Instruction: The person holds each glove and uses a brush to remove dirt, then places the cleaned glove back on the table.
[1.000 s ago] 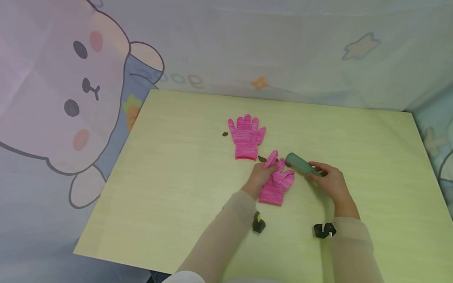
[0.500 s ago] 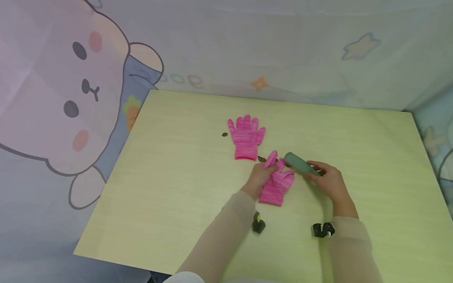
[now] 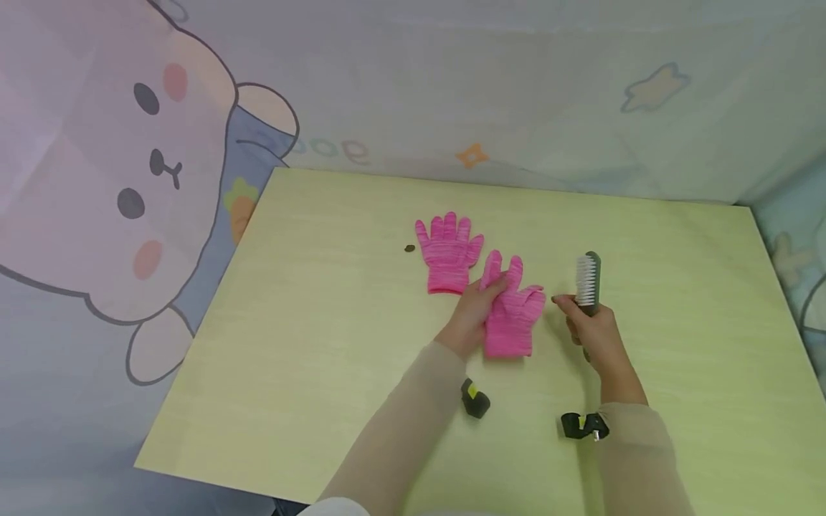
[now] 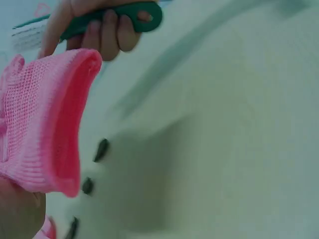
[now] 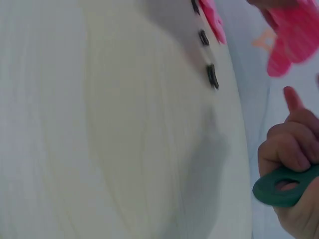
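My left hand (image 3: 470, 319) pinches a pink knitted glove (image 3: 513, 322) near the base of its fingers and holds it above the table. In the left wrist view the cuff of that glove gapes toward the camera. My right hand (image 3: 601, 340) grips a green brush (image 3: 596, 279), bristle end up, a little right of the glove. White bristles (image 3: 586, 281) face left, toward the glove. The handle's end with its hole (image 5: 265, 193) sticks out of the fist in the right wrist view. One right finger (image 5: 293, 98) points toward the held glove, apart from it.
A second pink glove (image 3: 447, 251) lies flat, fingers spread, just behind the left hand. Left of it is a small dark piece (image 3: 409, 248). More dark pieces (image 4: 101, 150) lie in a row under the lifted glove. A printed cloth (image 3: 548, 93) hangs behind the pale table (image 3: 310, 322).
The left hand has lifted its glove off the table. The right hand has pulled the brush back to the right and turned it upright, so its bristles now show.
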`<state>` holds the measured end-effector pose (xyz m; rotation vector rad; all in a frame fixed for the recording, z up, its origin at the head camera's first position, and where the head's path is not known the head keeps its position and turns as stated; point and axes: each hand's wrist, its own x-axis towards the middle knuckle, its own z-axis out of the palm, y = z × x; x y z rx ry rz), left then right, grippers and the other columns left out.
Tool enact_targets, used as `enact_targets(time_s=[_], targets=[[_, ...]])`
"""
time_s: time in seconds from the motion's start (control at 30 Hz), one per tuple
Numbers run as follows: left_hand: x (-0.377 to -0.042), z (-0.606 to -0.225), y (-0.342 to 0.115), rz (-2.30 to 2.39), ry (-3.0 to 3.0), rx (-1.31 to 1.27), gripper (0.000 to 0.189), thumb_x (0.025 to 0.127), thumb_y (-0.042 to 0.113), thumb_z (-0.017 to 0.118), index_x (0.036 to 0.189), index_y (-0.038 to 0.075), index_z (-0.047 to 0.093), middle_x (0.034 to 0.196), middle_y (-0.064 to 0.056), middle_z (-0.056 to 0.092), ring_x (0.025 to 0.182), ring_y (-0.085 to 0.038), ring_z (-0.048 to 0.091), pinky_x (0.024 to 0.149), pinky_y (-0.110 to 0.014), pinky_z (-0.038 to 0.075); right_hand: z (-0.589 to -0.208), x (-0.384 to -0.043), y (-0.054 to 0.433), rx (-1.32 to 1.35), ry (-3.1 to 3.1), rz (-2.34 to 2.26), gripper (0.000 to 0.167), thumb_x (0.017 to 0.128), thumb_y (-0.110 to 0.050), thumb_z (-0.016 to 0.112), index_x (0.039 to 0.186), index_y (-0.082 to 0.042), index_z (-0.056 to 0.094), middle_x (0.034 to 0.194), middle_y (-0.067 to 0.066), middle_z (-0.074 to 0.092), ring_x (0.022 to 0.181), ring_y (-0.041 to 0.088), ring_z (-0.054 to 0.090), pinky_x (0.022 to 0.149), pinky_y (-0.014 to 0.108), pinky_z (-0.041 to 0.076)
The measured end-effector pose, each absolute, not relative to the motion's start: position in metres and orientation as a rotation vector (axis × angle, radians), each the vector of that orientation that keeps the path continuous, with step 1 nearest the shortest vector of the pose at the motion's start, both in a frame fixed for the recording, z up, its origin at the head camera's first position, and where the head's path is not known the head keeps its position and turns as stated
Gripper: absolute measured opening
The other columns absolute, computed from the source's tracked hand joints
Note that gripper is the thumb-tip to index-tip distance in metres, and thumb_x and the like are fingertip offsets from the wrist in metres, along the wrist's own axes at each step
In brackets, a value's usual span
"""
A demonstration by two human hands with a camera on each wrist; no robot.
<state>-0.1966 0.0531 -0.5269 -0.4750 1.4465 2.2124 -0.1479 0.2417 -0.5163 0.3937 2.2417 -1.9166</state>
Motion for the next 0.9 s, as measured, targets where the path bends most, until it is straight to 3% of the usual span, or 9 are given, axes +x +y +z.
enact_targets(time_s=[0.07, 0.17, 0.33, 0.43, 0.6, 0.7, 0.83, 0.9], targets=[[-0.202, -0.519, 0.055, 2.263, 1.367, -0.455, 0.032, 0.087, 0.022, 0.064, 0.117, 0.012, 0.061, 0.106, -0.001, 0.065, 0.098, -0.014, 0.06, 0.088, -0.028, 0.048, -0.513, -0.147, 0.235, 0.356, 2.1, -2.04, 0.031, 0.092, -0.039, 0.054, 0.095, -0.008, 0.06, 0.061, -0.006, 0.047, 0.047, 0.004, 0.029, 0.045, 0.028, 0.018], [-0.207, -0.509, 0.057, 2.268, 1.327, -0.406, 0.031, 0.088, 0.02, 0.064, 0.117, 0.014, 0.06, 0.102, -0.004, 0.065, 0.092, -0.015, 0.062, 0.085, -0.029, 0.05, -0.508, -0.149, 0.225, 0.335, 2.029, -2.092, 0.029, 0.093, -0.034, 0.054, 0.094, -0.004, 0.053, 0.06, -0.005, 0.045, 0.048, 0.004, 0.029, 0.046, 0.027, 0.018], [-0.212, -0.503, 0.06, 2.237, 1.324, -0.323, 0.036, 0.087, 0.017, 0.064, 0.122, 0.015, 0.055, 0.1, -0.006, 0.065, 0.088, -0.017, 0.064, 0.08, -0.031, 0.053, -0.499, -0.159, 0.213, 0.379, 2.126, -1.949, 0.056, 0.089, -0.035, 0.06, 0.121, 0.002, 0.034, 0.074, -0.002, 0.04, 0.062, 0.007, 0.037, 0.054, 0.021, 0.035], [-0.215, -0.503, 0.061, 2.255, 1.285, -0.316, 0.042, 0.087, 0.012, 0.062, 0.127, 0.015, 0.051, 0.104, -0.005, 0.064, 0.09, -0.016, 0.063, 0.081, -0.03, 0.052, -0.497, -0.167, 0.211, 0.43, 2.157, -1.928, 0.064, 0.088, -0.036, 0.061, 0.13, 0.002, 0.031, 0.08, -0.001, 0.043, 0.066, 0.008, 0.039, 0.058, 0.022, 0.038], [-0.23, -0.504, 0.057, 2.294, 1.152, -0.31, 0.061, 0.085, -0.004, 0.054, 0.141, 0.013, 0.035, 0.119, -0.007, 0.054, 0.102, -0.016, 0.056, 0.091, -0.027, 0.046, -0.499, -0.182, 0.218, 0.56, 2.181, -1.958, 0.061, 0.087, -0.034, 0.063, 0.129, 0.0, 0.035, 0.079, -0.002, 0.045, 0.066, 0.008, 0.041, 0.058, 0.02, 0.039], [-0.242, -0.503, 0.053, 2.258, 1.188, -0.269, 0.064, 0.086, -0.007, 0.049, 0.143, 0.01, 0.027, 0.115, -0.008, 0.053, 0.099, -0.017, 0.055, 0.092, -0.031, 0.046, -0.498, -0.194, 0.224, 0.653, 2.164, -2.022, 0.058, 0.086, -0.033, 0.065, 0.127, -0.003, 0.037, 0.08, -0.002, 0.046, 0.067, 0.009, 0.041, 0.059, 0.02, 0.04], [-0.261, -0.498, 0.053, 2.213, 1.327, -0.211, 0.059, 0.09, -0.005, 0.047, 0.143, 0.009, 0.026, 0.095, -0.009, 0.058, 0.079, -0.016, 0.058, 0.077, -0.03, 0.054, -0.494, -0.215, 0.231, 0.75, 2.055, -2.206, 0.046, 0.084, -0.027, 0.068, 0.118, -0.009, 0.042, 0.072, -0.004, 0.048, 0.061, 0.008, 0.041, 0.054, 0.02, 0.038], [-0.271, -0.495, 0.055, 2.239, 1.363, -0.205, 0.061, 0.09, -0.007, 0.046, 0.144, 0.011, 0.025, 0.096, -0.01, 0.059, 0.077, -0.017, 0.059, 0.072, -0.028, 0.055, -0.492, -0.226, 0.232, 0.752, 1.98, -2.318, 0.038, 0.084, -0.023, 0.069, 0.111, -0.01, 0.045, 0.065, -0.005, 0.046, 0.054, 0.007, 0.038, 0.048, 0.02, 0.034]])
